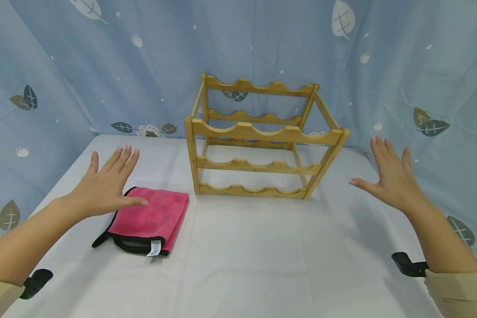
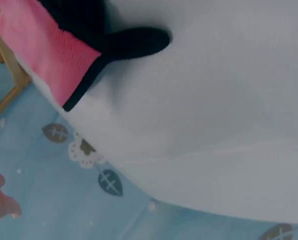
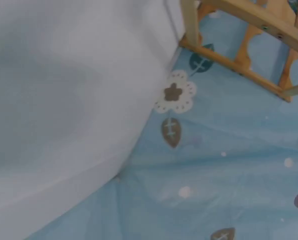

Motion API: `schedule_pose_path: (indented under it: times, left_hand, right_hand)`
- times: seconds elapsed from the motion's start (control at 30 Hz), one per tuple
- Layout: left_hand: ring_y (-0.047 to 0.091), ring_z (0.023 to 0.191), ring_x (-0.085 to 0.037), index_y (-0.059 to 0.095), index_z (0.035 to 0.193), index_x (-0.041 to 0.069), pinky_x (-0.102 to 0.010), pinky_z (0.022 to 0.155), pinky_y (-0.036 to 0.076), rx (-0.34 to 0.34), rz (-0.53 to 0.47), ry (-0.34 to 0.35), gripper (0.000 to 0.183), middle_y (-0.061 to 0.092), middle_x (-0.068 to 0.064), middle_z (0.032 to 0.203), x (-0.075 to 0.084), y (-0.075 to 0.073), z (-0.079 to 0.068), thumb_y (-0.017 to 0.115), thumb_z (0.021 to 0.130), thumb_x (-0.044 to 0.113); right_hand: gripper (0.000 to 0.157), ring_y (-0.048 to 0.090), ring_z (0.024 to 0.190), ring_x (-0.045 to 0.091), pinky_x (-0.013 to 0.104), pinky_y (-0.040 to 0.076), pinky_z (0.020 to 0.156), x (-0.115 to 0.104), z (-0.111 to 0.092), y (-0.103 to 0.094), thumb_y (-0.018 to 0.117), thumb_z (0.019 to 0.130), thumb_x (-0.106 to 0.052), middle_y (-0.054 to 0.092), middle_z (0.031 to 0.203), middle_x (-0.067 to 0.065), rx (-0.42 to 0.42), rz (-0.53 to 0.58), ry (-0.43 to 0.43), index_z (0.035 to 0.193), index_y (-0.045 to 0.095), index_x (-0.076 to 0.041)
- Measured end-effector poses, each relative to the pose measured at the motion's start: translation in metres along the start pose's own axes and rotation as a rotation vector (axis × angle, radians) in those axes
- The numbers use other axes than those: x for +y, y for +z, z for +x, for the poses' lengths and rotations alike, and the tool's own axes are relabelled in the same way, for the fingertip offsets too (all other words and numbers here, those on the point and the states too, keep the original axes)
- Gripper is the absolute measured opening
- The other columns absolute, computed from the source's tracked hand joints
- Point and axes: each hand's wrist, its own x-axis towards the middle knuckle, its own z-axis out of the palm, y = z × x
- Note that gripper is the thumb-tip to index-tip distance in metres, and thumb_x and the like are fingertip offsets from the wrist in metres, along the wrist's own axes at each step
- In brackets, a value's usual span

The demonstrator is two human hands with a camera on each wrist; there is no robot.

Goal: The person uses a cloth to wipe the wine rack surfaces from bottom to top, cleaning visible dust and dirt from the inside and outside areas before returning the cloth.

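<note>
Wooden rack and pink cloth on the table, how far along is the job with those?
Done: the wooden rack stands assembled on the white table, and the pink cloth lies folded to its left. In hand: nothing; the left hand and right hand are both spread. Left: probably all the handling, since neither hand grips the cloth or the rack.

There is one left hand (image 1: 103,187), one right hand (image 1: 395,181), two sleeves (image 1: 457,291), two black pieces (image 1: 409,266), one rack (image 1: 192,154) with three scalloped front rails (image 1: 238,164), one cloth (image 1: 155,212) bearing one label (image 1: 154,248), and one table (image 1: 242,251).
</note>
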Motion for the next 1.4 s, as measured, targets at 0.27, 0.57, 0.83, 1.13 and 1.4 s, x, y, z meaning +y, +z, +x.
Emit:
schedule_pose_path:
  times: [0.27, 0.57, 0.83, 1.13, 1.4]
  left_hand:
    - [0.005, 0.142, -0.044, 0.0, 0.151, 0.003, -0.068, 0.102, -0.014, -0.072, -0.091, -0.039, 0.12, 0.007, -0.026, 0.155, 0.017, 0.019, 0.006, 0.058, 0.072, 0.073]
    - [0.018, 0.139, -0.044, 0.013, 0.15, 0.001, -0.072, 0.103, 0.003, -0.147, -0.229, -0.09, 0.118, 0.019, -0.026, 0.152, 0.048, 0.05, 0.014, 0.056, 0.071, 0.077]
    - [0.017, 0.137, -0.049, 0.015, 0.149, -0.002, -0.08, 0.094, 0.001, -0.278, -0.273, -0.155, 0.12, 0.022, -0.031, 0.149, 0.058, 0.071, 0.012, 0.053, 0.069, 0.08]
    - [0.039, 0.12, -0.041, 0.045, 0.132, -0.001, -0.073, 0.1, 0.012, -0.082, -0.314, -0.096, 0.097, 0.048, -0.022, 0.123, 0.063, 0.087, 0.003, 0.068, 0.068, 0.068]
    - [0.05, 0.092, -0.023, 0.061, 0.103, 0.004, -0.046, 0.086, 0.041, 0.038, -0.364, 0.004, 0.05, 0.059, -0.005, 0.096, 0.063, 0.093, 0.003, 0.078, 0.071, 0.038]
  right_hand:
    - [0.106, 0.029, 0.137, 0.043, 0.053, 0.001, 0.114, -0.016, 0.028, -0.002, 0.064, 0.075, -0.067, 0.031, 0.148, 0.025, 0.291, 0.213, -0.108, 0.148, 0.024, -0.003]
    - [0.098, 0.035, 0.134, 0.039, 0.047, 0.023, 0.112, -0.032, 0.046, 0.005, 0.062, 0.075, -0.064, 0.04, 0.145, 0.02, 0.342, 0.389, -0.194, 0.149, 0.027, -0.01]
    - [0.081, 0.049, 0.12, 0.029, 0.029, 0.031, 0.108, -0.036, 0.054, 0.014, 0.066, 0.08, -0.05, 0.053, 0.127, 0.025, 0.393, 0.38, -0.251, 0.14, 0.041, -0.003]
    - [0.073, 0.053, 0.088, -0.017, 0.003, 0.042, 0.078, -0.042, 0.056, 0.026, 0.069, 0.071, 0.019, 0.056, 0.103, -0.017, 0.389, 0.558, -0.201, 0.136, 0.041, 0.001]
    - [0.07, 0.059, 0.088, -0.011, 0.007, 0.046, 0.076, -0.044, 0.056, 0.031, 0.062, 0.076, 0.022, 0.055, 0.104, -0.024, 0.38, 0.687, -0.183, 0.137, 0.037, 0.001]
